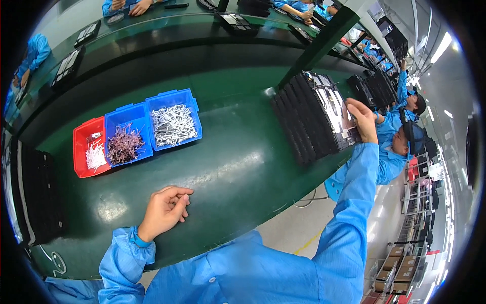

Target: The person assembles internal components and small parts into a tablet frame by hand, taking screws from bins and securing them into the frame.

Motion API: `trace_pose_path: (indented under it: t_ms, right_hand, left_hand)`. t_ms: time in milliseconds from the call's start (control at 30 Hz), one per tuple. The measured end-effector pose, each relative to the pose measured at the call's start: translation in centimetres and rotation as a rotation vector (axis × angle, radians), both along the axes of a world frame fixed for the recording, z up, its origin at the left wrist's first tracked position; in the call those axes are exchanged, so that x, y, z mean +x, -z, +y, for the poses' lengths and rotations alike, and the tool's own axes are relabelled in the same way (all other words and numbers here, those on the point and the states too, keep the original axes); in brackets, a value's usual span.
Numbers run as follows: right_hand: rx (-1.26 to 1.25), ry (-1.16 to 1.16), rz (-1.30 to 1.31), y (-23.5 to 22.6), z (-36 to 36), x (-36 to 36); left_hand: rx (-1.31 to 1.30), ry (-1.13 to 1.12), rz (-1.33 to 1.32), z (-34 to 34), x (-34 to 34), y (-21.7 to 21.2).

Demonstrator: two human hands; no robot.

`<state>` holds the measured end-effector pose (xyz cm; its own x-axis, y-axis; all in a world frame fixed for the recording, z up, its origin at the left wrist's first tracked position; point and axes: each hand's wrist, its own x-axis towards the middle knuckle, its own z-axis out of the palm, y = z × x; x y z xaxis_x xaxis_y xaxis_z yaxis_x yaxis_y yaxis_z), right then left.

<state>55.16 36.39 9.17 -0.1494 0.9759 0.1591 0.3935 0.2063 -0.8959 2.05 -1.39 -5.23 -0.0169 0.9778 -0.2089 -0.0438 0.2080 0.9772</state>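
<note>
My right hand [362, 120] is at the right edge of the top flat black device [331, 109], its fingers bent over the edge. That device has shiny silver and copper-toned parts on its face and tops a stack of similar black devices [298, 124] on the right of the table. My left hand [164, 210] rests on the green tabletop near the front edge, fingers loosely curled in and thumb against them, with nothing seen in it. Ahead of it are a red bin [81, 152] with small white pieces, a blue bin [147, 134] with purplish-brown pieces, and another blue bin [199, 126] with silvery-white pieces.
A tall black stack [43, 192] stands at the table's left end, with a white cable [59, 263] nearby. A green post [319, 48] rises behind the right stack. Beyond a raised ledge, co-workers in blue handle similar devices. Another co-worker [390, 157] sits to the right.
</note>
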Motion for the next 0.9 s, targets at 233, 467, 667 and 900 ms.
trace_pose_path:
  t_ms: [233, 467, 667, 900]
  right_hand:
    - [0.295, 0.103, -0.102, -1.1, -3.6, -3.1]
    - [0.696, 0.184, -0.253, -1.5, -13.8, -13.8]
    - [0.496, -0.244, -0.168, 0.7, -19.4, -25.0]
    - [-0.147, -0.365, 0.082, 10.5, -12.4, -33.1]
  left_hand:
    - [0.011, 0.009, 0.103, -0.4, 0.2, -0.1]
    - [-0.017, 0.020, 0.169, -0.6, -0.2, -0.2]
    - [-0.056, -0.016, 0.009, 0.1, -0.1, -0.8]
    - [0.490, -0.629, 0.723, 0.0, -5.6, -2.2]
